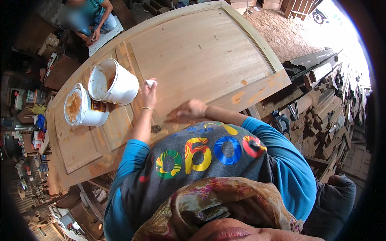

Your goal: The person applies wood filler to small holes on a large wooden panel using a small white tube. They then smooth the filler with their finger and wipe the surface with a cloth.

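Note:
A large wooden door panel (193,48) lies flat in front of me, its frame marked with orange-brown patches. My left hand (149,94), a thin bracelet at its wrist, is closed round a small white wad (151,83) just right of the buckets. Whether the wad is cloth or paper I cannot tell. Low over the panel's near edge is my right hand (194,109), its fingers blurred and pointing left. Two white buckets stand on the panel: a larger tilted bucket (125,86) with orange-brown smears inside, and a smaller bucket (93,115) holding orange-brown paste.
Another person (98,18) sits beyond the panel's far left edge, hands together. Stacked wood offcuts (321,120) fill the right side. Tools and containers (36,96) crowd the left. A dark round knot or hole (155,128) marks the panel near my left forearm.

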Available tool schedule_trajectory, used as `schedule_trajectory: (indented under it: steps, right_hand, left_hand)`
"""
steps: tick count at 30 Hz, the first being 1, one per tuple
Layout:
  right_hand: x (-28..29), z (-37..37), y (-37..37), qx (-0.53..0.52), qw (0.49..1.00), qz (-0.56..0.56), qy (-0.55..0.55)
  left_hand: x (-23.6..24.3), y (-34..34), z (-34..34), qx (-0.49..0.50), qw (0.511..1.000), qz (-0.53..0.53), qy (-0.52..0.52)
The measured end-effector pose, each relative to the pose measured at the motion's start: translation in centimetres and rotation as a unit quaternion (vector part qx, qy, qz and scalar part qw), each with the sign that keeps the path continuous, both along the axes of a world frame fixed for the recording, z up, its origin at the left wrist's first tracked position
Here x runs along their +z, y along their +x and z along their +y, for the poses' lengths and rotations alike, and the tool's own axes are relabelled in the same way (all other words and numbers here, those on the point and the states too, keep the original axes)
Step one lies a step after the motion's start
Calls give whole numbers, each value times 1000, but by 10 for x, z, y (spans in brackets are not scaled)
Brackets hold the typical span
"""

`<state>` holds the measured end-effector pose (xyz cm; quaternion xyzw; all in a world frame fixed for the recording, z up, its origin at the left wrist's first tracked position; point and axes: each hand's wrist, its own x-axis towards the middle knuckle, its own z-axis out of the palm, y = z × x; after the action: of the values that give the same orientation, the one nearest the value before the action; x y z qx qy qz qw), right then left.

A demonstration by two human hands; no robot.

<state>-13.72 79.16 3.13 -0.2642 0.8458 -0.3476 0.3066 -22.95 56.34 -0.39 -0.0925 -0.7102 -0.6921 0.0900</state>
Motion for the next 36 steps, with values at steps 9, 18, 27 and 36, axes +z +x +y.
schedule_trajectory:
  steps: [9, 18, 27, 36]
  right_hand:
    - [23, 74, 26, -320, 886, 275, -194]
    - [16, 66, 44, -444, 840, 168, -261]
    - [3, 93, 25, -418, 844, 126, -311]
    - [-32, 199, -117, -276, 878, 341, 191]
  left_hand:
    - [16, 64, 119, -184, 979, -85, 29]
    - [31, 76, 155, -204, 973, -75, -77]
    - [7, 67, 180, -202, 977, -65, 8]
    - [13, 35, 174, -115, 992, -50, -30]
